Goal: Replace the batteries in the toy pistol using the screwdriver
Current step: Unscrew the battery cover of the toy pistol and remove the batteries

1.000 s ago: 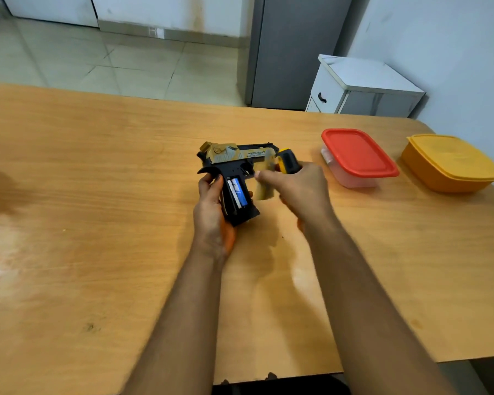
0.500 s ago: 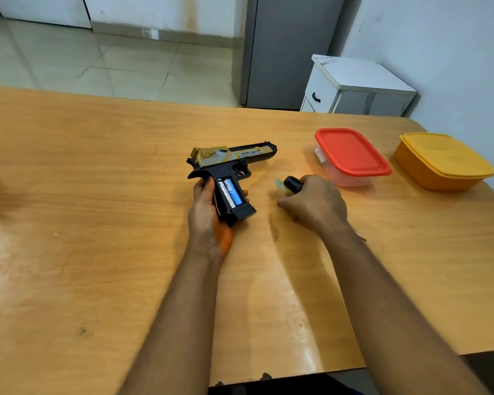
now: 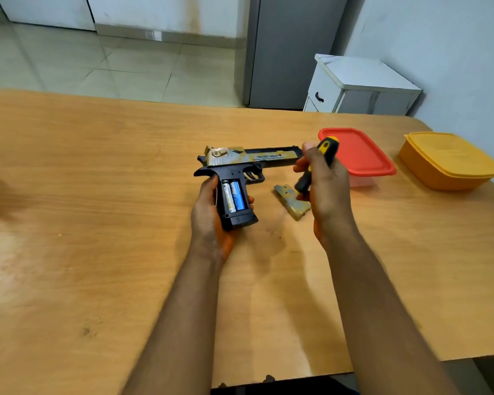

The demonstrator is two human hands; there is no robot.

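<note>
Since half-second-ago frame: right hand [image 3: 322,189] lifted off table [image 3: 97,223], screwdriver [image 3: 320,163] now raised and gripped by handle; battery cover [image 3: 293,202] exposed, lying flat on table beside it. Left hand [image 3: 211,220] wraps toy pistol [image 3: 240,166] grip from behind, compartment open, two batteries [image 3: 234,195] seated side by side. Judgement: pistol light hollow plastic, stiff; steady it by grip. Batteries smooth, snug; pry at end, fingertip or screwdriver tip; may pop loose and roll
</note>
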